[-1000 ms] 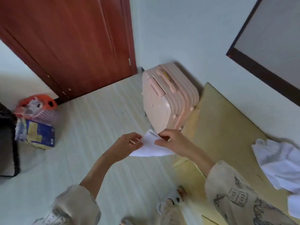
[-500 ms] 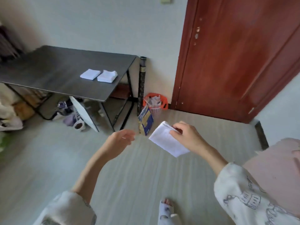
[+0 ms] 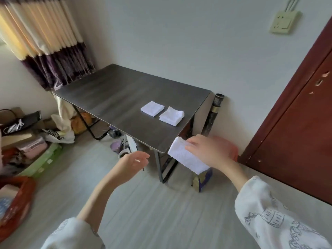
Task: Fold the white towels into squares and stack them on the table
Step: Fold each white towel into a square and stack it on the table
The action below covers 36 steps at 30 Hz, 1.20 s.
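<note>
Over by the left wall hangs a striped curtain (image 3: 41, 42), cream above and dark purple below, with a clutter of bags and boxes (image 3: 27, 137) heaped on the floor under it. The dark table (image 3: 111, 97) stands out from the far wall. On its right end lie two folded white towels side by side, just apart — a single thin square (image 3: 152, 108) and, to its right, a thicker stack (image 3: 172, 115).

In front of the table's near corner the left hand (image 3: 132, 161) hangs in the air, fingers loosely spread and holding nothing. Just right of it, the right hand (image 3: 206, 150) grips a folded white towel (image 3: 186, 157), fingers laid over the top; the thumb is hidden beneath the cloth. That towel is held off the table, tilted, its upper end level with the table's near right corner. Behind the hand sits something orange-red (image 3: 232, 150), blurred, and farther right stands the reddish-brown door (image 3: 296, 114) — a pale wall socket (image 3: 284, 22) above it.
</note>
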### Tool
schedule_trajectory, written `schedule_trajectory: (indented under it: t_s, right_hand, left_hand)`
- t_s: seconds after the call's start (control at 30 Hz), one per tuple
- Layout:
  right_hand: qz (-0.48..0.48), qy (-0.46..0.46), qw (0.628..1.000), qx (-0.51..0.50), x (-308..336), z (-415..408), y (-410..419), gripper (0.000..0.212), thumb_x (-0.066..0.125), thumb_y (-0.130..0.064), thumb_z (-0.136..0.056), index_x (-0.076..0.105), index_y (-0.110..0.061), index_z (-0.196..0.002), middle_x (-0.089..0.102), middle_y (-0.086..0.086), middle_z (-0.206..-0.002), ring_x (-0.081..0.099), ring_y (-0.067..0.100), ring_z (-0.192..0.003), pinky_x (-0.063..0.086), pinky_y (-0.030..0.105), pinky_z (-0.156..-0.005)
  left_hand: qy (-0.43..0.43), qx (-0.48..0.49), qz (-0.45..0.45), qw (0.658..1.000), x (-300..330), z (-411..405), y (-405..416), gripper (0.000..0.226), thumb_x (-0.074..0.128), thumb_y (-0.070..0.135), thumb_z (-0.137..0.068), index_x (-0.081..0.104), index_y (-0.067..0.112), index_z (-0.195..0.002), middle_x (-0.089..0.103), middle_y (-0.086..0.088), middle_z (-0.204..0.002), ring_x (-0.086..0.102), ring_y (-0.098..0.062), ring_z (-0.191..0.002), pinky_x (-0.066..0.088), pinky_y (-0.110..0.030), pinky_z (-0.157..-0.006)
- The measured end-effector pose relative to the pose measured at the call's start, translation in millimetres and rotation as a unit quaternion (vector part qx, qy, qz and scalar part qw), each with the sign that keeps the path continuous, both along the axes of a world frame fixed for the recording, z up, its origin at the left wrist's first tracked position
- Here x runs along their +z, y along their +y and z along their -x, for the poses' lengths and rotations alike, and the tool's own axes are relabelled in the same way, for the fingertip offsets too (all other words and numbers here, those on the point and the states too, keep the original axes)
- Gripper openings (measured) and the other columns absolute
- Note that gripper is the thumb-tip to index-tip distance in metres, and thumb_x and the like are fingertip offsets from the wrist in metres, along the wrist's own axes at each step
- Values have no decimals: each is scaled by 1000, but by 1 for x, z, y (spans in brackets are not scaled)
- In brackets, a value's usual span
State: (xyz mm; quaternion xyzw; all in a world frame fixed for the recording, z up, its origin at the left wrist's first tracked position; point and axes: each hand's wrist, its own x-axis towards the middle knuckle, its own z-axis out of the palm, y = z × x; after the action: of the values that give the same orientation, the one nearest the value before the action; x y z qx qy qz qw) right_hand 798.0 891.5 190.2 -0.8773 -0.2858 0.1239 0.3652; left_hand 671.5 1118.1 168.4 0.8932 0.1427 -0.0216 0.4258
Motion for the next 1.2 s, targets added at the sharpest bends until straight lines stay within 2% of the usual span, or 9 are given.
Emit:
schedule_trajectory:
  t_s: [0.17, 0.27, 0.47, 0.6, 0.77, 0.87, 0.97, 1.1, 1.2]
  right_hand:
    - [-1, 7, 998, 61, 18, -74, 64, 21, 55, -29, -91, 66, -19, -106, 59, -3, -100, 56, 13, -95, 40, 15, -75]
    - [9, 0, 997, 81, 21, -115, 101, 23, 55, -30, -91, 66, -14, -104, 62, 3, -106, 55, 17, -98, 42, 24, -84]
    - [10, 5, 999, 47, 8, -208, 178, 19, 56, -30, -91, 67, -21, -104, 56, -6, -92, 50, 7, -82, 37, 18, -75]
    - [-5, 36, 999, -18, -2, -271, 231, 16, 55, -28, -91, 67, -22, -101, 62, -7, -96, 55, 9, -88, 40, 20, -76]
    - [-72, 123, 985, -96, -15, -332, 278, 11, 56, -29, -92, 66, -26, -93, 64, -16, -88, 59, -4, -81, 46, 12, -70]
    - [-146, 184, 955, -178, -29, -354, 288, 12, 54, -29, -92, 65, -26, -97, 63, -17, -94, 56, -15, -85, 45, 5, -75]
    - [-217, 322, 893, -228, -53, -367, 293, 34, 49, -49, -89, 59, -30, -115, 62, -13, -113, 55, -1, -108, 43, 26, -100]
    - [-351, 468, 766, -266, -80, -372, 308, 45, 41, -55, -88, 60, -26, -117, 67, -1, -111, 62, 17, -106, 51, 35, -86]
    - [-348, 468, 753, -304, -94, -378, 321, 39, 45, -48, -89, 57, -24, -117, 65, 1, -112, 61, 20, -105, 53, 33, -81]
  left_hand:
    - [-36, 11, 18, 999, 11, -87, 46, 42, 66, 24, -83, 52, 28, -123, 54, 10, -119, 52, -7, -108, 44, -23, -89]
    - [-35, -40, 52, 997, 16, -140, 71, 54, 67, 29, -82, 45, 30, -131, 49, 18, -125, 45, 2, -116, 38, -23, -99]
    - [-60, -101, 62, 991, 2, -257, 145, 9, 65, 26, -84, 63, 18, -85, 64, 9, -78, 59, -1, -71, 48, -24, -70]
    - [-27, -160, 130, 978, 2, -332, 204, 13, 63, 26, -87, 62, 13, -88, 66, -3, -92, 65, -23, -85, 53, -41, -78]
    - [21, -239, 199, 950, 13, -412, 257, 15, 55, 27, -92, 55, 12, -92, 65, 0, -87, 63, -10, -75, 52, -26, -65]
    - [57, -263, 249, 930, 12, -448, 275, 17, 52, 29, -93, 53, 12, -93, 63, 4, -83, 60, -7, -73, 47, -18, -62]
    - [91, -272, 302, 909, 5, -476, 290, 24, 51, 35, -90, 54, 13, -98, 66, 2, -92, 64, -12, -86, 52, -25, -71]
    - [129, -245, 350, 895, -12, -508, 305, 30, 52, 42, -85, 55, 15, -99, 66, -2, -96, 64, -19, -88, 52, -34, -74]
    - [163, -218, 362, 892, -33, -529, 314, 37, 54, 43, -83, 53, 12, -103, 64, -6, -100, 63, -23, -90, 51, -44, -81]
